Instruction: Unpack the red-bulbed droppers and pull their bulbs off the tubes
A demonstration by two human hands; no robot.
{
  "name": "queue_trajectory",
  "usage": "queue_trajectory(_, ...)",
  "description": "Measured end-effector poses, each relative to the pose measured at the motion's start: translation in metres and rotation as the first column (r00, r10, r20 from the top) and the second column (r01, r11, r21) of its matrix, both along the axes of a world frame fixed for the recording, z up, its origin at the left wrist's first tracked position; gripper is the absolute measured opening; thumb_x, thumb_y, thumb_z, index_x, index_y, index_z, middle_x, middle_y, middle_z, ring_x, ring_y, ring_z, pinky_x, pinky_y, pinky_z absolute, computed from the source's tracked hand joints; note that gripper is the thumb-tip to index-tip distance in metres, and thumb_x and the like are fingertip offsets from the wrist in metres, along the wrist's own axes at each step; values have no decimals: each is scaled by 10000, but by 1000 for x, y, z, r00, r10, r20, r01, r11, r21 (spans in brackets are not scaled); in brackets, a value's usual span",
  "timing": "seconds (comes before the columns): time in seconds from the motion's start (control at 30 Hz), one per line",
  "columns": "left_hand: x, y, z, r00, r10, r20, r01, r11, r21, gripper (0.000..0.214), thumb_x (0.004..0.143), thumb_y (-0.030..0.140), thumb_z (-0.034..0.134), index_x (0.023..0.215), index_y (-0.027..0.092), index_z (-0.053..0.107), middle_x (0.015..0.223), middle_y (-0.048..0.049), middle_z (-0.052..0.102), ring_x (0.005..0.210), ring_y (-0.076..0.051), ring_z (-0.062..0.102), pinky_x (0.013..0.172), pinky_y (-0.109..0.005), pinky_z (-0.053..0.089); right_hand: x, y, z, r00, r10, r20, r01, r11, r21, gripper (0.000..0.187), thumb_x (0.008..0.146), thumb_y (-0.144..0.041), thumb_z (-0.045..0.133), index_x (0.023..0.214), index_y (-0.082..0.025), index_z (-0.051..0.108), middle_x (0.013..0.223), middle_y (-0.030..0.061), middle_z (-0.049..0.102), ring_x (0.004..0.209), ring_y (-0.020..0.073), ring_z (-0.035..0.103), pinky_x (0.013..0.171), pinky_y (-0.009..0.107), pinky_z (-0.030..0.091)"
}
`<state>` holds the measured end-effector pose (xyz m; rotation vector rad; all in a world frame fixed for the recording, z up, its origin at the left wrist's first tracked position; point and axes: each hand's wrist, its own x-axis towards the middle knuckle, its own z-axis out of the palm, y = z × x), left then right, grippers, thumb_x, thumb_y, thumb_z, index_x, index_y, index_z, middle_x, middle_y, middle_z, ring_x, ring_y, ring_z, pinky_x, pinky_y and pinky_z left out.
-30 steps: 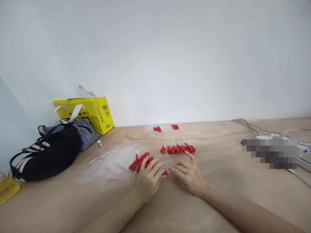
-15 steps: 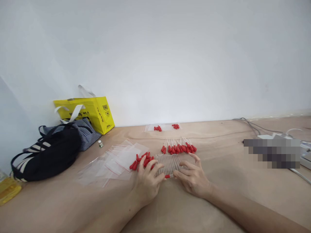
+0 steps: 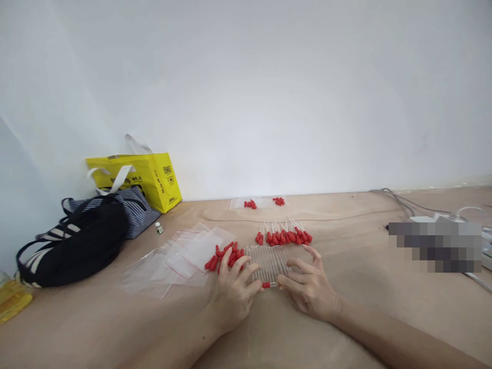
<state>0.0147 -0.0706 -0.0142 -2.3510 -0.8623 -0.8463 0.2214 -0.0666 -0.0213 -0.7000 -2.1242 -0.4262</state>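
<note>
A row of clear glass dropper tubes point(image 3: 269, 260) lies side by side on the tan table, between my two hands. My left hand point(image 3: 235, 292) rests at the row's left end, fingers spread and touching the tubes beside a pile of red rubber bulbs point(image 3: 225, 255). At the row's right end my right hand point(image 3: 310, 287) has its fingers curled, the tips against the tubes. One dropper with a red bulb point(image 3: 266, 285) lies at the near edge between my fingertips. Behind the row lies a bunch of assembled droppers with red bulbs point(image 3: 284, 236).
Clear zip bags point(image 3: 180, 256) lie spread to the left. A black and striped bag point(image 3: 80, 236) and a yellow bag point(image 3: 142, 177) stand at the far left by the wall. A small vial point(image 3: 157, 227) stands near them. A filled bag of droppers point(image 3: 261, 203) lies at the back. Cables and white devices point(image 3: 434, 218) are at the right.
Both hands have drawn slightly back toward me along the tube row, and my right hand's fingers have curled more. The row looks more even.
</note>
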Motion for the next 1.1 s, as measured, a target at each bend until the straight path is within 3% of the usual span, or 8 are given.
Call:
queue_trajectory(0.17,-1,1,-1,1000,-9,19,10,1000,-22,132,788,260,503,693,233,590,959,42,619,968,-198,489,974,-542,162,0,3,-4,999,33,-26,-32,999,40,152,792,-162,439,715,-201,564,480,-56,512,680,117,510,914,439,162)
queue_trajectory(0.4,4,3,-6,991,19,131,-15,999,-33,166,827,298,455,806,250,612,922,23,647,934,-184,524,983,-502,186,-7,6,-5,995,12,94,-15,999,32,278,791,-87,372,976,-166,564,584,-18,563,570,105,452,830,383,252)
queue_trajectory(0.57,16,3,-3,990,-45,130,46,999,-9,209,856,280,411,827,201,602,947,27,659,963,-165,537,1031,-456,126,-14,8,-7,999,-22,47,18,997,78,218,809,-118,387,874,-171,588,514,-35,521,529,93,429,866,385,257)
queue_trajectory(0.7,17,4,0,995,-67,75,66,998,9,232,866,253,397,766,189,596,951,32,662,993,-159,536,1045,-456,96,-12,8,-10,998,-18,53,13,996,91,213,782,-84,381,774,-177,572,513,-39,522,602,102,485,936,448,188)
queue_trajectory(0.9,10,3,1,996,-85,9,85,996,-8,219,838,253,456,662,192,571,998,51,647,1065,-181,500,1037,-503,55,-9,7,-13,999,23,24,-26,992,123,155,769,-97,434,794,-181,562,510,-55,531,716,115,534,968,472,137)
queue_trajectory(1.1,5,3,0,993,-112,24,113,993,-41,203,841,205,434,696,202,577,984,60,650,1064,-182,499,1028,-520,28,-8,5,-8,999,46,-7,-45,993,106,139,789,-122,437,753,-181,557,490,-57,522,706,110,533,949,456,154)
